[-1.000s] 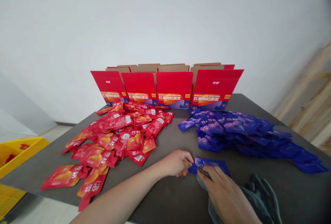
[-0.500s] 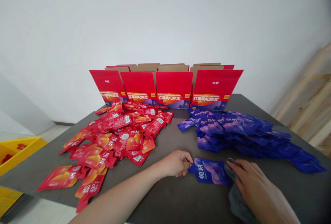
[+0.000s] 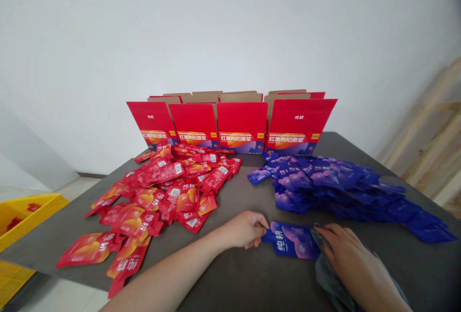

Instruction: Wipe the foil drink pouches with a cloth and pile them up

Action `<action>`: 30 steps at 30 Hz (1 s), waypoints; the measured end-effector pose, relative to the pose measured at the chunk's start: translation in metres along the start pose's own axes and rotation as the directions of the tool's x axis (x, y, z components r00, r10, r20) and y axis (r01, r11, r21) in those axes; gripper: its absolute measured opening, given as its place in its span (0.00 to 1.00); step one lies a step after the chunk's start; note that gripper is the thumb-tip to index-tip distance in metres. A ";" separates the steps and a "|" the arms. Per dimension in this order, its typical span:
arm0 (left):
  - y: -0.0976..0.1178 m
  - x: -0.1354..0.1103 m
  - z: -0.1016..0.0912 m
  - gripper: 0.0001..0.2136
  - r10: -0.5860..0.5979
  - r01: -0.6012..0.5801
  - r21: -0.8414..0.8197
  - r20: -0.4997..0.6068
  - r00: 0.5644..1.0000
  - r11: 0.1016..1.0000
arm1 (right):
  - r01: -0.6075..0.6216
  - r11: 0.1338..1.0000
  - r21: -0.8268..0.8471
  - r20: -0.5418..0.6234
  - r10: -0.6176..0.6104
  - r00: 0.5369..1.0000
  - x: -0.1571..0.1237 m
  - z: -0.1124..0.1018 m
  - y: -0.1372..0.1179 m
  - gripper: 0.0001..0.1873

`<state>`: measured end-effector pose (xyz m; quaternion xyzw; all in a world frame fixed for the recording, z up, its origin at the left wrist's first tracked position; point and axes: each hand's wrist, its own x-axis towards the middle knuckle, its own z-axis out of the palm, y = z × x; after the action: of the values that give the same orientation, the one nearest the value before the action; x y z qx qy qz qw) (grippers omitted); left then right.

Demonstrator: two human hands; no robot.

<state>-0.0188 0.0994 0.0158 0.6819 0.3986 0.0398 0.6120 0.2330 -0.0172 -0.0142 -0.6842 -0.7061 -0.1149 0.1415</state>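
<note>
Low in the frame's centre, the left hand [image 3: 247, 229] pinches the blue pouch [image 3: 292, 241] by its left corner, flat on the table [image 3: 234, 273]; the right hand [image 3: 347, 249], palm down, presses a grey cloth [image 3: 329, 281] against its right edge.

Bright even daylight, soft shadows; edges bent, corners darkened, slightly blurred

Right hand [image 3: 345, 249] with grey cloth [image 3: 329, 278] slid right off the blue pouch [image 3: 293, 240], now at its right edge; printed face uncovered.
</note>
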 end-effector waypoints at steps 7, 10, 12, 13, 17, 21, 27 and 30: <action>0.003 0.003 -0.006 0.03 0.096 -0.108 -0.085 -0.130 0.987 0.991 | -0.053 0.998 0.017 -0.086 0.054 0.995 -0.007 0.008 0.010 0.19; 0.020 0.008 -0.018 0.03 0.287 -0.311 -0.026 -0.313 0.905 0.950 | -0.042 0.999 0.025 -0.137 0.045 0.989 -0.007 0.009 0.009 0.18; 0.040 0.014 -0.030 0.03 0.386 -0.425 -0.021 -0.377 0.842 0.905 | -0.028 0.999 0.028 -0.150 0.032 0.988 -0.008 0.010 0.009 0.18; 0.052 0.020 -0.036 0.04 0.409 -0.457 -0.028 -0.399 0.821 0.889 | -0.025 0.999 0.034 -0.150 0.030 0.988 -0.008 0.010 0.010 0.18; 0.102 0.056 -0.054 0.06 0.369 -0.412 0.024 -0.495 0.787 0.911 | -0.057 0.995 0.087 -0.127 0.067 0.990 -0.008 0.016 0.011 0.20; 0.134 0.106 -0.053 0.07 0.346 -0.349 0.089 -0.494 0.798 0.933 | -0.101 0.984 0.144 -0.086 0.114 0.990 -0.008 0.021 0.009 0.21; 0.142 0.143 -0.029 0.10 0.379 -0.283 0.257 -0.516 0.768 0.924 | -0.104 0.979 0.177 -0.093 0.122 0.988 -0.009 0.019 0.010 0.23; 0.129 0.132 -0.009 0.18 0.475 -0.316 0.380 -0.468 0.745 0.869 | -0.089 0.980 0.175 -0.103 0.108 0.989 -0.008 0.018 0.009 0.23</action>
<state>0.1300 0.1933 0.0728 0.7891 0.4024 0.3071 0.3479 0.2412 -0.0179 -0.0336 -0.6962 -0.6696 -0.0852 0.2444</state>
